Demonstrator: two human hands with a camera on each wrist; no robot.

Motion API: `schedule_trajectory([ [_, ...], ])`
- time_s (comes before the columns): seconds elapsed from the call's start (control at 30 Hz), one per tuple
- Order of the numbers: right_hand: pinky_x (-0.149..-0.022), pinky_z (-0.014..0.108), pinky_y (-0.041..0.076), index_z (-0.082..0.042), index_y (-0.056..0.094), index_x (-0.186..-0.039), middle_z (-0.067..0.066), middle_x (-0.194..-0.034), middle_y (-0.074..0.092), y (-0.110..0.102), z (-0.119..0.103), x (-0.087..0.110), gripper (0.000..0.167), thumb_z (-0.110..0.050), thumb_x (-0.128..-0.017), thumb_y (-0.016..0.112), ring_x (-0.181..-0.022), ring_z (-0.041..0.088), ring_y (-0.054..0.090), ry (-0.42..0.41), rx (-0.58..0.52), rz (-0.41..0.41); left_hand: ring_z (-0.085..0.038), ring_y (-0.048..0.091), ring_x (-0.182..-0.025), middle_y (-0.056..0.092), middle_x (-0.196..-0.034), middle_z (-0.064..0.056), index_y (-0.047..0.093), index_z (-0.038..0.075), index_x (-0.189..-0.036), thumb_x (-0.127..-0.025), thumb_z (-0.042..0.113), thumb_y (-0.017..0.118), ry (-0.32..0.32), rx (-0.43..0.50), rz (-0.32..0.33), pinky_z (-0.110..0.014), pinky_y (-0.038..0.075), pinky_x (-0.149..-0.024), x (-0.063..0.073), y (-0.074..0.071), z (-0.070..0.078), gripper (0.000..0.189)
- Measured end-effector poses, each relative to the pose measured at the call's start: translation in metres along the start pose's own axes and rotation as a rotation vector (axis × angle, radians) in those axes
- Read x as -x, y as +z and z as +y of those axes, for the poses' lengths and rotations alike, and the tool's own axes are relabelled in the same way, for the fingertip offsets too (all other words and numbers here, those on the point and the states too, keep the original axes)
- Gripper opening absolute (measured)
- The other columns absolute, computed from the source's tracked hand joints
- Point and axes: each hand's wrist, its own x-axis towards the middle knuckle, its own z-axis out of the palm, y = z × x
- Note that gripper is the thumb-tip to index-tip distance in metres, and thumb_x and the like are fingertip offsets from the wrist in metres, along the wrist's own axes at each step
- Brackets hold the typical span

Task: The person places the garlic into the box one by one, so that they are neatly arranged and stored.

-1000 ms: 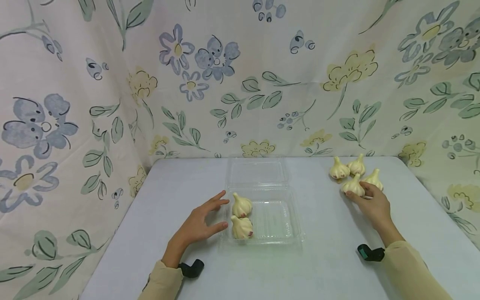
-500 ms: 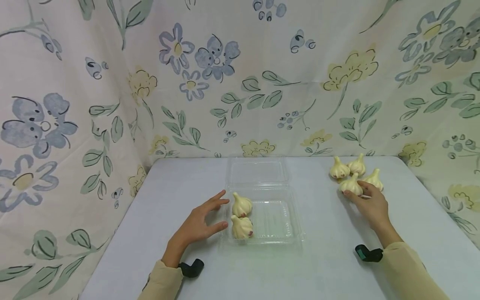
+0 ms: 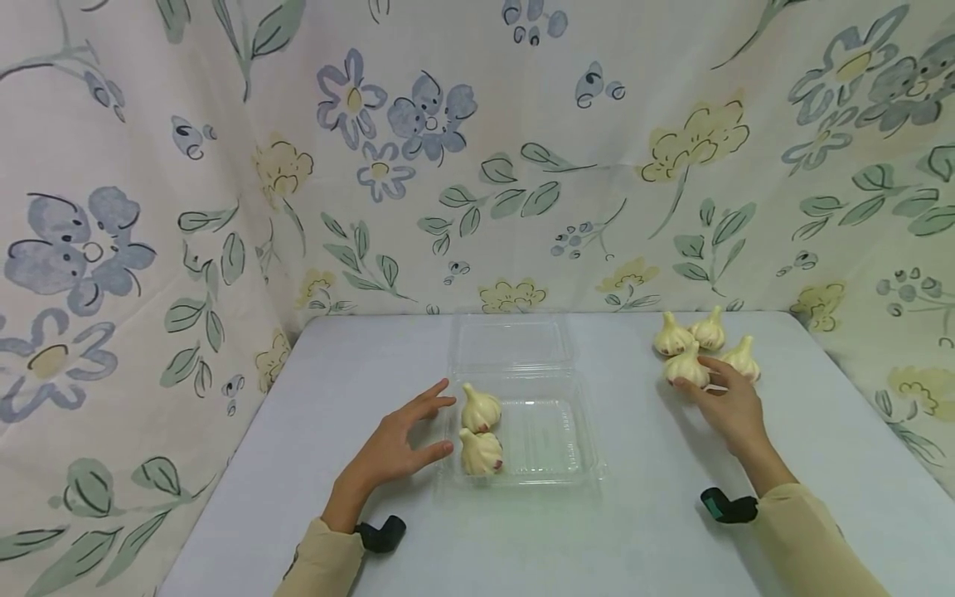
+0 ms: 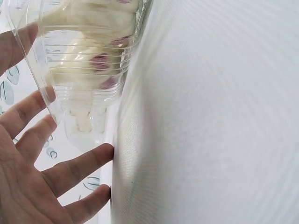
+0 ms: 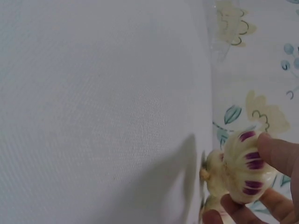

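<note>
Between thumb and fingers my right hand (image 3: 731,408) pinches a garlic bulb (image 3: 686,366), its stem pointing up. In the right wrist view the held garlic bulb (image 5: 248,165) shows purple streaks. My left hand (image 3: 399,444) has its fingers spread at the left wall of a clear plastic clamshell box (image 3: 548,478). In the left wrist view some fingertips (image 4: 50,93) lie right at the box's rim, and others reach down to the table. Two garlic bulbs, a rear one (image 3: 481,408) and a front one (image 3: 482,453), sit along the left side of the box.
Three more garlic bulbs lie at the back right: one at the left (image 3: 673,334), one behind (image 3: 708,329) and one to the right (image 3: 742,360). The box's lid (image 3: 511,342) lies folded back on the white table (image 3: 373,356). Floral curtains (image 3: 477,166) stand behind and beside it.
My right hand has shifted a little to the left with the garlic bulb, away from the bulb on the right. The left hand and the box have stayed in place.
</note>
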Motion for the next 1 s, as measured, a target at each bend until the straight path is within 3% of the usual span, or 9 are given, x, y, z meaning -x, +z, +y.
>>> schedule_trajectory([
  [0.47, -0.068, 0.013, 0.046, -0.004, 0.037, -0.156, 0.034, -0.146, 0.047, 0.006, -0.011, 0.004, 0.077, -0.043, -0.097, 0.068, -0.123, 0.051, 0.055, -0.039, -0.063, -0.049, -0.031, 0.061, -0.131, 0.03, -0.167, 0.013, 0.054, 0.025, -0.148, -0.092, 0.047, 0.072, 0.002, -0.011, 0.001, -0.064, 0.043, -0.108, 0.0, 0.0, -0.001, 0.064],
  [0.73, -0.071, 0.015, 0.046, -0.007, 0.038, -0.157, 0.032, -0.145, 0.049, 0.009, -0.021, 0.007, 0.076, -0.042, -0.097, 0.069, -0.124, 0.05, 0.055, -0.074, -0.082, -0.07, -0.032, 0.061, -0.131, 0.031, -0.167, 0.011, 0.054, 0.022, -0.148, -0.091, 0.042, 0.074, -0.005, 0.0, -0.003, -0.065, 0.042, -0.108, -0.001, 0.0, -0.001, 0.064],
  [0.83, -0.073, 0.014, 0.046, -0.006, 0.04, -0.155, 0.028, -0.144, 0.052, 0.012, -0.023, 0.009, 0.073, -0.039, -0.097, 0.07, -0.12, 0.041, 0.057, -0.118, -0.083, -0.059, -0.031, 0.061, -0.132, 0.031, -0.167, 0.012, 0.054, 0.022, -0.148, -0.091, 0.043, 0.074, -0.006, 0.0, -0.002, -0.065, 0.042, -0.109, -0.001, 0.0, -0.001, 0.064],
  [1.0, -0.087, 0.026, 0.041, -0.006, 0.044, -0.153, 0.02, -0.146, 0.054, 0.018, -0.027, 0.01, 0.069, -0.037, -0.097, 0.07, -0.108, -0.001, 0.052, -0.189, -0.089, -0.043, -0.031, 0.061, -0.132, 0.031, -0.167, 0.012, 0.054, 0.023, -0.148, -0.091, 0.044, 0.074, -0.007, -0.003, -0.003, -0.065, 0.042, -0.109, 0.0, 0.0, -0.001, 0.064],
])
